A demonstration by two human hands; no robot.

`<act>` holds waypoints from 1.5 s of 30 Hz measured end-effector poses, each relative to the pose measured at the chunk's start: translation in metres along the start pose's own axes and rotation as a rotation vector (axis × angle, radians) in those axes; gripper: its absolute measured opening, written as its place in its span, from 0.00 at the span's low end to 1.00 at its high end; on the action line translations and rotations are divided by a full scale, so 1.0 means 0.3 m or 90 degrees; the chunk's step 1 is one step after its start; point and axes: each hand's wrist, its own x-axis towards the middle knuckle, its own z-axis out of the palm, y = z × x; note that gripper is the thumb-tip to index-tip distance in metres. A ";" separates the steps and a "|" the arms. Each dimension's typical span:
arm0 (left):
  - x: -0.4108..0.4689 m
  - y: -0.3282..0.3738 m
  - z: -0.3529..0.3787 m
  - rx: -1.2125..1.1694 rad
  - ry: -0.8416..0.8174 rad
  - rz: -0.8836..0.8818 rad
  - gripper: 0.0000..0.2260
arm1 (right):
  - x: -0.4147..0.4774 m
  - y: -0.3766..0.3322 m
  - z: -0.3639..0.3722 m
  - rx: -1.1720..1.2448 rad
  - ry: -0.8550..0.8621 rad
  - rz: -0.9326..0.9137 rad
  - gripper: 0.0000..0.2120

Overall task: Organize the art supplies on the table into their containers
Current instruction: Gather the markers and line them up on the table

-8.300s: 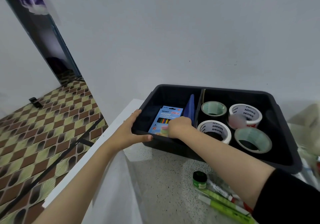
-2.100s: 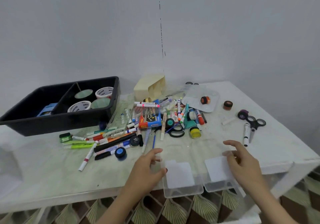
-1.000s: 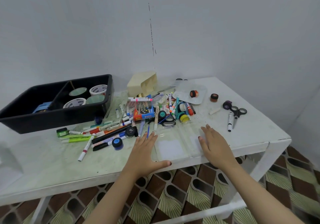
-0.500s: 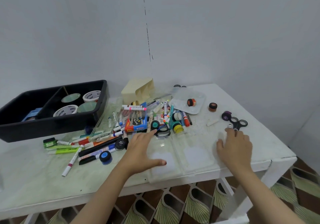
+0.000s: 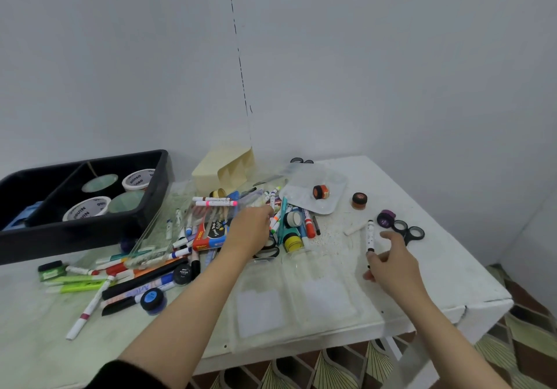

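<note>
two hands are reaching over the table (image 5: pixel 452 271). the left hand (image 5: pixel 250 235) is dipping into the marker pile (image 5: pixel 184 242), its fingers curling down with the tips hidden, so whether it is holding anything cannot be told. the right hand (image 5: pixel 391 268) is hovering with fingers loosely spread, its thumb touching the near end of a white marker (image 5: pixel 370 235); a grip is not clear. scissors (image 5: pixel 408 232) are lying just beyond its index finger. a clear container (image 5: pixel 301 295) is lying between the wrists, nearer than the fingertips.

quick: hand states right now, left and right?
Left hand: fingertips down in the marker pile, grip cannot be told.
Right hand: pinching the near end of the white marker.
</note>
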 end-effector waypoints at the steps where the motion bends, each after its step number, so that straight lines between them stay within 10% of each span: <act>1: 0.018 0.004 0.003 0.032 -0.004 0.010 0.11 | -0.005 -0.005 -0.001 0.042 0.000 -0.003 0.21; 14: 0.090 0.064 0.016 0.132 -0.072 -0.079 0.09 | 0.008 0.037 0.011 0.236 -0.065 0.033 0.02; 19: 0.045 0.111 -0.061 0.088 -0.029 -0.124 0.06 | 0.013 0.037 0.025 0.182 -0.016 -0.030 0.11; 27: -0.051 0.074 -0.121 -0.467 -0.086 -0.302 0.04 | 0.035 0.058 0.011 0.180 -0.072 -0.081 0.12; 45: -0.303 0.132 0.014 -0.614 -0.242 -0.200 0.37 | 0.055 -0.001 0.019 -0.138 -0.288 -0.267 0.21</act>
